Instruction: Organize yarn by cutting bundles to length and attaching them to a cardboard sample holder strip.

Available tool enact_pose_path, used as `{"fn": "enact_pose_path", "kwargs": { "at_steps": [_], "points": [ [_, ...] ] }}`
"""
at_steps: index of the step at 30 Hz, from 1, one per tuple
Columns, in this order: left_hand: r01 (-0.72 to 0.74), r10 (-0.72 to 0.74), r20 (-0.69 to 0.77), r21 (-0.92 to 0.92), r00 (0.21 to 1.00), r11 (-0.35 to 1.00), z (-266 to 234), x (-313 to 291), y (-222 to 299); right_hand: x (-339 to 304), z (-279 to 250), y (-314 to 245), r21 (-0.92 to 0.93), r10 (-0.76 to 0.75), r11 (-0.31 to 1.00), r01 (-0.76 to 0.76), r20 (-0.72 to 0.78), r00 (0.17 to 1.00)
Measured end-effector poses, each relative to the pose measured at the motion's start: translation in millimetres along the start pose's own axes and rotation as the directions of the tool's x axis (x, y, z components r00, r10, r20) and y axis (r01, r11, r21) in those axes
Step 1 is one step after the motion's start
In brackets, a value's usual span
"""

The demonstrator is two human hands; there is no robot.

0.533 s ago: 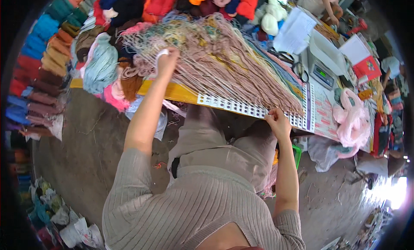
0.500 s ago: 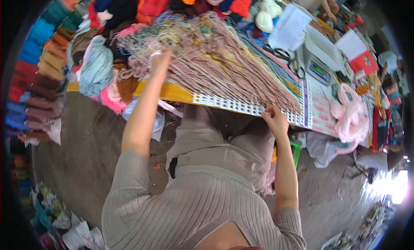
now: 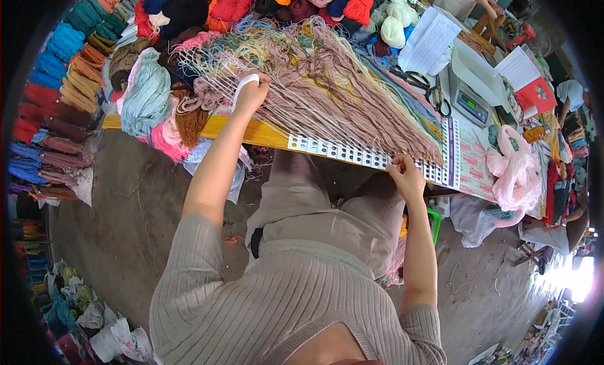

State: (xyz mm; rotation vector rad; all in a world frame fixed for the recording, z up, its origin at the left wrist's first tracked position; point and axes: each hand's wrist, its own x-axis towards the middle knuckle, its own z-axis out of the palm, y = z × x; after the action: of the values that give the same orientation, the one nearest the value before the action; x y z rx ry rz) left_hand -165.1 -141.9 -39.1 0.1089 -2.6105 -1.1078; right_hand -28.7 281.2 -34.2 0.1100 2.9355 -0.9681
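A long white card with rows of punched holes [image 3: 340,152] lies along the table's near edge. Many yarn strands, mostly dusty pink [image 3: 377,116], fan away from its holes, with yellow, cream, green and blue ones among them. My right hand [image 3: 408,176] pinches the card's near edge toward its right end. Over the left part of the strands is my left hand [image 3: 253,95], its fingers curled in and a white band [image 3: 245,82] across it. What those fingers hold is too small to make out.
Coloured yarn bundles [image 3: 229,12] crowd the table's far side, and a pale blue skein [image 3: 146,91] lies left. To the right are black scissors [image 3: 438,97], a digital scale [image 3: 470,104], papers [image 3: 429,41] and a pink skein [image 3: 516,170]. A person [image 3: 484,0] is at far right.
My left hand has moved a little to the right over the strands, and its white band shows more. The right hand keeps its pinch at the card's edge. The view has shifted slightly.
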Motion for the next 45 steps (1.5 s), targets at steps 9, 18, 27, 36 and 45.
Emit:
{"fn": "enact_pose_path", "kwargs": {
  "at_steps": [9,18,27,36,45],
  "points": [
    [-0.062,0.058,0.086,0.049,0.995,0.997,7.4,-3.8,7.2,0.2,-1.1,0.4,0.0,0.009,1.0,-0.009,-0.002,1.0],
    [-0.127,0.122,0.042,0.134,0.992,0.983,9.5,-4.4,-2.2,2.0,0.4,-6.5,-0.005,0.007,1.0,-0.007,0.004,1.0],
    [-0.191,0.19,0.02,0.118,0.982,0.974,18.3,-6.2,0.0,-1.9,-3.5,2.0,-0.02,0.015,1.0,-0.015,-0.01,1.0],
    [-0.227,0.251,-0.229,0.126,0.941,0.966,-7.0,-4.5,-0.1,0.6,-0.3,3.9,0.007,0.016,1.0,-0.016,0.006,1.0],
    [0.081,-0.317,-0.244,-0.663,0.917,0.744,-53.7,4.0,-35.6,-5.4,-2.1,-5.0,-0.054,-0.057,0.997,0.058,0.005,0.998]
  ]
}}
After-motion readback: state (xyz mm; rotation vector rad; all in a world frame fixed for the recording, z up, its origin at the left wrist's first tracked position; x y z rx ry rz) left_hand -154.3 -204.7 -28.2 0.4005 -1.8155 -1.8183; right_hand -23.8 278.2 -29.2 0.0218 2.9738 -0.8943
